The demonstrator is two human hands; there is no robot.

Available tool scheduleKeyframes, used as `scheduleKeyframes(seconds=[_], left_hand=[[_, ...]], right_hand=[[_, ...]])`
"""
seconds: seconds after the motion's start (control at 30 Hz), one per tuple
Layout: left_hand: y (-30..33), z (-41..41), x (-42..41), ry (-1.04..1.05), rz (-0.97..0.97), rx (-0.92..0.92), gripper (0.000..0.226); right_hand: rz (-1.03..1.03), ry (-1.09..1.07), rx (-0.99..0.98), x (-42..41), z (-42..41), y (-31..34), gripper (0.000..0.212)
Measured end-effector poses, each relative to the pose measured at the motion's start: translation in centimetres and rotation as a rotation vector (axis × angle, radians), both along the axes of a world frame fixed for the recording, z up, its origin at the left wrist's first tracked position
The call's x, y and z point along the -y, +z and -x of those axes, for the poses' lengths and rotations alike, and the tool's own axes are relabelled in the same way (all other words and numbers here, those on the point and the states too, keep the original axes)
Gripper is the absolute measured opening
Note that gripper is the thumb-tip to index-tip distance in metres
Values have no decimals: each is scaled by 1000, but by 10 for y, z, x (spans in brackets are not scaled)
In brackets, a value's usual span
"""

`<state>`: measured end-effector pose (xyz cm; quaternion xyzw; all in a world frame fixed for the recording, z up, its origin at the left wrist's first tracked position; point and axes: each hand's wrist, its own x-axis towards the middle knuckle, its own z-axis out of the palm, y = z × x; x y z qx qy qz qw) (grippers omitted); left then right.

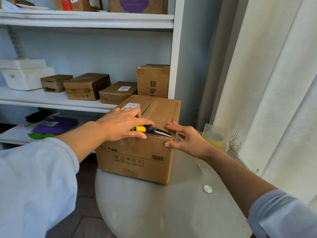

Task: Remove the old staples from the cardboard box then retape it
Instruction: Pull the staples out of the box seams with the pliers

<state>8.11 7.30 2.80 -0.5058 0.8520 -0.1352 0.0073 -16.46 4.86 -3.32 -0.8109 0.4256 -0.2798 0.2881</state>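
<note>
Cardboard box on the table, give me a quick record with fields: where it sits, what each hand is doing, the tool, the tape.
box: cardboard box upright on the round glass table, top flaps closed
left hand: left hand holds the pliers on the box's top front edge
tool: yellow-handled pliers, tips pointing toward the box's right corner
right hand: right hand, fingers spread, touching that corner
tape: tape roll on the table right of the box

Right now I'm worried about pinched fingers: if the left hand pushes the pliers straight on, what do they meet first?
Probably the right hand at the box corner; the pliers tip points toward its fingers.
</note>
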Motion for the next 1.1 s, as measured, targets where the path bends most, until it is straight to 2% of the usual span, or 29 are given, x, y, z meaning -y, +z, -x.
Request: scheduleKeyframes(seconds=[0.27, 0.37, 0.5, 0.63, 1.1], left_hand=[[5, 7, -1, 16, -31, 0, 53], [1, 7, -3, 19, -14, -15, 51], [-9, 8, -11, 29, 63, -30, 49], [-11, 11, -16, 53, 102, -52, 50], [-24, 29, -15, 100, 164, -142, 51]], right_hand=[[-12, -2, -31, 2, 1, 1, 70], [56, -45, -65, -4, -2, -3, 67], [148, -172, 48, -18, -6, -14, 63], [145, -291, 157, -24, -11, -20, 61], [197, -497, 243, -30, -9, -19, 39]])
